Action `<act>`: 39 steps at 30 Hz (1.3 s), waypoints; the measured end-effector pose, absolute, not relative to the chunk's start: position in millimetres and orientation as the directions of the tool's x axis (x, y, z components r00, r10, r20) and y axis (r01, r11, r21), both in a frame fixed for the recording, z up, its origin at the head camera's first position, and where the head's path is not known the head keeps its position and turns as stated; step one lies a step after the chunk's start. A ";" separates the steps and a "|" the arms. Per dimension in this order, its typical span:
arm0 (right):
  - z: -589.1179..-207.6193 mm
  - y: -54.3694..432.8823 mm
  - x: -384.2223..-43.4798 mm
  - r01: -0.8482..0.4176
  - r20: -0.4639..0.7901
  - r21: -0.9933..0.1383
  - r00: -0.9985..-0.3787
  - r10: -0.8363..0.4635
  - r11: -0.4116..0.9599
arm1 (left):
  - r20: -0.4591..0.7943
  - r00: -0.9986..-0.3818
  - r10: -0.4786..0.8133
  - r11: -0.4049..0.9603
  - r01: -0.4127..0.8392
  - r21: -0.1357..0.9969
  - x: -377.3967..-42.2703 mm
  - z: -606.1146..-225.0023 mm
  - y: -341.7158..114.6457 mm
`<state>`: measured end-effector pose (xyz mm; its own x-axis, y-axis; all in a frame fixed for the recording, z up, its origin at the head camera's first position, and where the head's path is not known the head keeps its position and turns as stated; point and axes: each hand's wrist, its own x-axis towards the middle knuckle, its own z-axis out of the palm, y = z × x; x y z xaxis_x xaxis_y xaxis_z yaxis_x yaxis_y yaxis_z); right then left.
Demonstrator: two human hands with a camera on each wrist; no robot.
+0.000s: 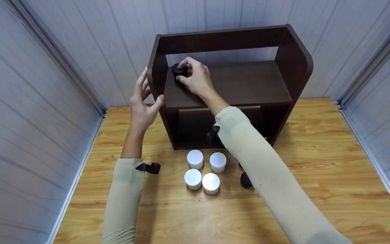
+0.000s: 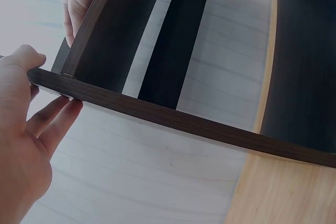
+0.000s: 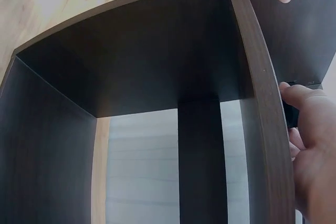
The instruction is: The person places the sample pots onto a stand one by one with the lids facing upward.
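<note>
A dark brown shelf unit (image 1: 249,83) stands at the back of the wooden surface. My right hand (image 1: 198,79) pinches a small black round jar (image 1: 176,71) between thumb and fingers at the far left corner of the upper shelf. In the right wrist view, the same black jar (image 3: 290,111) is partly hidden behind the fingers and the shelf board. With the thumb on one face and fingertips on the other, my left hand (image 2: 23,129) grips the unit's left side panel (image 2: 173,121) near its front edge.
Several white round jars (image 1: 211,183) stand on the wooden surface (image 1: 188,220) before the unit. Black jars (image 1: 245,180) are partly hidden under the right sleeve. Pale panel walls (image 1: 39,101) enclose the left, back and right. The unit's lower compartment (image 1: 195,125) faces forward.
</note>
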<state>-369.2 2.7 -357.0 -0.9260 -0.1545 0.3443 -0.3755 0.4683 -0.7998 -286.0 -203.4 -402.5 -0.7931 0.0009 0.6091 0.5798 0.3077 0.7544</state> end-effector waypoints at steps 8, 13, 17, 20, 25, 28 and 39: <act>-360.0 3.0 -369.1 -0.379 0.316 -0.795 -0.925 -0.210 0.474 | 0.627 -0.779 0.003 0.312 0.597 0.739 -285.2 -404.9 -205.7; -357.9 3.0 -368.9 -0.362 0.267 -0.793 -0.929 -0.255 0.490 | 0.640 -0.768 0.002 0.312 0.609 0.729 -287.1 -404.7 -206.8; -356.9 4.9 -369.6 -0.349 0.248 -0.793 -0.933 -0.259 0.499 | 0.640 -0.769 0.004 0.312 0.609 0.730 -289.6 -404.0 -205.4; -356.8 6.9 -370.1 -0.348 0.246 -0.797 -0.934 -0.260 0.494 | 0.631 -0.776 0.011 0.305 0.604 0.737 -289.8 -404.0 -204.2; -354.8 10.6 -369.4 -0.363 0.260 -0.808 -0.926 -0.273 0.464 | 0.620 -0.784 0.024 0.296 0.598 0.744 -290.0 -404.4 -203.3; -351.6 13.1 -368.3 -0.377 0.274 -0.804 -0.921 -0.275 0.460 | 0.619 -0.785 0.024 0.297 0.597 0.746 -290.7 -403.4 -203.4; -338.9 29.5 -360.9 -0.384 0.296 -0.798 -0.921 -0.252 0.464 | 0.609 -0.793 0.025 0.307 0.586 0.750 -291.5 -401.9 -205.2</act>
